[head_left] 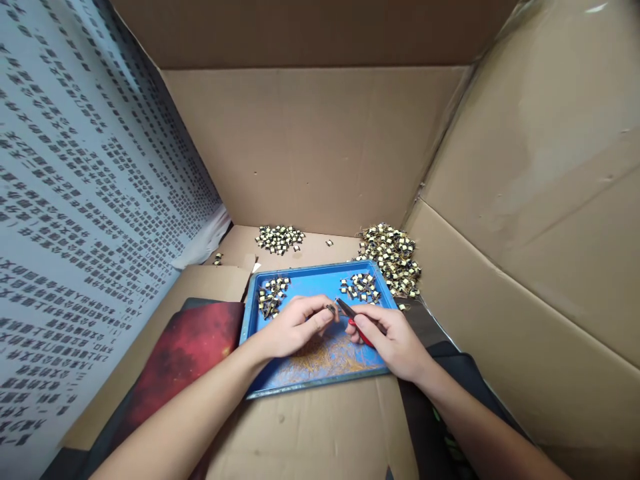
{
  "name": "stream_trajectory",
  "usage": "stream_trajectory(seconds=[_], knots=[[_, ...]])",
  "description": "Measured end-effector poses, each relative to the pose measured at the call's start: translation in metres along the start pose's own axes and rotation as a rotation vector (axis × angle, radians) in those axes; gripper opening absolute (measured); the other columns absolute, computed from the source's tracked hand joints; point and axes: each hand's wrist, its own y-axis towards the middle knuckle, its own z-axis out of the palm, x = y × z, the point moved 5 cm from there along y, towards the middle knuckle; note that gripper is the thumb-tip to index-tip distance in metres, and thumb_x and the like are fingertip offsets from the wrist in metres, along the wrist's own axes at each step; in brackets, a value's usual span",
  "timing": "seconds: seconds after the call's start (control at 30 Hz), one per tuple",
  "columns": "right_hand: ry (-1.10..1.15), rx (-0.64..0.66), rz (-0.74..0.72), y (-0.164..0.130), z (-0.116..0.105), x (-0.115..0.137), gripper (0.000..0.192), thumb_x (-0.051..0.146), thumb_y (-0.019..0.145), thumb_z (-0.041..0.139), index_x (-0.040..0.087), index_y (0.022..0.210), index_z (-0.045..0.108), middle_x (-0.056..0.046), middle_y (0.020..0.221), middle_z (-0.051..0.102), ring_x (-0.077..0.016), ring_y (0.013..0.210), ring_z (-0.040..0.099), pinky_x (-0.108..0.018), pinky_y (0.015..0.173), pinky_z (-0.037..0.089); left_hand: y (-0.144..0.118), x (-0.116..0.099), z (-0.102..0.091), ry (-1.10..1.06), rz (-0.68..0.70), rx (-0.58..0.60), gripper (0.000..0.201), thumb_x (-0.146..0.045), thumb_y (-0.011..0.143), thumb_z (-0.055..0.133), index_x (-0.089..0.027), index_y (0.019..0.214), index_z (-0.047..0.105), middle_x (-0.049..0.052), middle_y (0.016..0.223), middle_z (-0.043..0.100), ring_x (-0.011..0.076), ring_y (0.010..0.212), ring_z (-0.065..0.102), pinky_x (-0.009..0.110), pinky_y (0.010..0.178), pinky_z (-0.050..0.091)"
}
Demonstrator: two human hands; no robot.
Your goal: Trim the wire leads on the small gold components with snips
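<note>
At frame centre, over the blue tray [255, 313], our left hand [293, 328] pinches a tiny component [331, 309]; our right hand [393, 340] grips red-handled cutters [353, 319]. It looks light, rigid, with fragile leads, so we judge its body the best place to hold it.

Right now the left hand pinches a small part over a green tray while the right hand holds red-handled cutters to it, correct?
Not quite: the tray is blue, not green, as the head view shows. The rest stands: the left hand pinches a small part over it, and the right hand holds red-handled cutters to the part.
</note>
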Motion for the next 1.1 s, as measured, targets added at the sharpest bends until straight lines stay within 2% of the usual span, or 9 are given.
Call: stream_trajectory(seconds=[0.17, 0.33, 0.4, 0.5, 0.6, 0.8, 0.93, 1.03, 1.1], knots=[[-0.101, -0.006, -0.03, -0.001, -0.002, 0.001, 0.039, 0.047, 0.104, 0.051, 0.016, 0.108, 0.075, -0.003, 0.076, 0.067, -0.0122, 0.059, 0.061, -0.024, 0.057, 0.052, -0.001, -0.005, 0.004, 0.017, 0.006, 0.007, 0.041, -0.047, 0.107, 0.043, -0.014, 0.093, 0.064, 0.0, 0.074, 0.058, 0.0131, 0.067, 0.052, 0.025, 0.067, 0.042], [-0.227, -0.297, -0.033, 0.003, -0.028, -0.005, 0.038, 0.047, 0.102, 0.055, 0.014, 0.104, 0.075, -0.003, 0.072, 0.067, -0.0132, 0.057, 0.059, -0.024, 0.052, 0.049, -0.004, -0.025, 0.008, 0.131, 0.163, 0.048, 0.036, -0.042, 0.107, 0.045, -0.015, 0.093, 0.064, 0.004, 0.085, 0.065, 0.0152, 0.077, 0.057, 0.026, 0.075, 0.043], [-0.212, -0.289, -0.025, 0.003, -0.028, -0.005, 0.038, 0.046, 0.1, 0.057, 0.014, 0.111, 0.074, -0.005, 0.075, 0.07, -0.0143, 0.057, 0.062, -0.025, 0.053, 0.051, -0.003, -0.025, -0.001, 0.148, 0.147, -0.06, 0.036, -0.041, 0.107, 0.045, -0.015, 0.09, 0.063, 0.002, 0.082, 0.063, 0.0143, 0.075, 0.055, 0.026, 0.074, 0.042], [-0.159, -0.13, -0.039, 0.003, -0.014, -0.001, 0.036, 0.044, 0.102, 0.055, 0.015, 0.112, 0.074, -0.007, 0.083, 0.075, -0.0166, 0.066, 0.07, -0.027, 0.063, 0.059, -0.001, -0.017, -0.015, 0.173, 0.101, -0.17, 0.038, -0.042, 0.106, 0.045, -0.015, 0.086, 0.062, 0.001, 0.077, 0.058, 0.0137, 0.072, 0.052, 0.025, 0.071, 0.04], [-0.135, -0.05, -0.069, 0.002, -0.004, 0.002, 0.034, 0.043, 0.104, 0.054, 0.017, 0.108, 0.075, -0.008, 0.091, 0.077, -0.0192, 0.08, 0.075, -0.03, 0.076, 0.062, 0.0, -0.01, -0.015, 0.199, 0.069, -0.135, 0.04, -0.044, 0.106, 0.045, -0.014, 0.086, 0.062, 0.001, 0.079, 0.06, 0.0139, 0.072, 0.052, 0.026, 0.07, 0.04], [-0.115, -0.093, -0.082, 0.0, -0.007, 0.001, 0.033, 0.044, 0.103, 0.056, 0.019, 0.111, 0.074, -0.008, 0.094, 0.078, -0.0201, 0.084, 0.076, -0.032, 0.08, 0.063, 0.001, -0.006, -0.008, 0.23, 0.04, -0.077, 0.043, -0.047, 0.106, 0.044, -0.015, 0.084, 0.062, 0.001, 0.077, 0.06, 0.0139, 0.07, 0.052, 0.025, 0.069, 0.04], [-0.131, -0.089, -0.052, 0.001, -0.008, -0.002, 0.036, 0.047, 0.104, 0.053, 0.017, 0.107, 0.074, -0.006, 0.082, 0.074, -0.0162, 0.069, 0.07, -0.026, 0.064, 0.06, 0.0, -0.009, -0.006, 0.25, 0.052, -0.06, 0.043, -0.047, 0.106, 0.044, -0.015, 0.084, 0.062, 0.001, 0.076, 0.061, 0.0141, 0.07, 0.053, 0.026, 0.07, 0.041], [-0.18, -0.208, -0.015, 0.002, -0.022, -0.006, 0.04, 0.05, 0.103, 0.052, 0.016, 0.102, 0.073, -0.002, 0.071, 0.067, -0.0123, 0.053, 0.059, -0.023, 0.049, 0.049, -0.003, -0.016, 0.001, 0.231, 0.107, -0.004, 0.041, -0.046, 0.106, 0.044, -0.015, 0.088, 0.064, 0.003, 0.079, 0.064, 0.0153, 0.072, 0.057, 0.027, 0.071, 0.043], [-0.18, -0.26, -0.004, 0.003, -0.029, -0.007, 0.041, 0.052, 0.101, 0.056, 0.015, 0.103, 0.073, -0.003, 0.072, 0.067, -0.0126, 0.054, 0.059, -0.023, 0.05, 0.05, -0.005, -0.019, 0.004, 0.227, 0.132, 0.022, 0.04, -0.045, 0.106, 0.044, -0.015, 0.088, 0.064, 0.004, 0.079, 0.065, 0.0154, 0.072, 0.057, 0.027, 0.071, 0.043]])
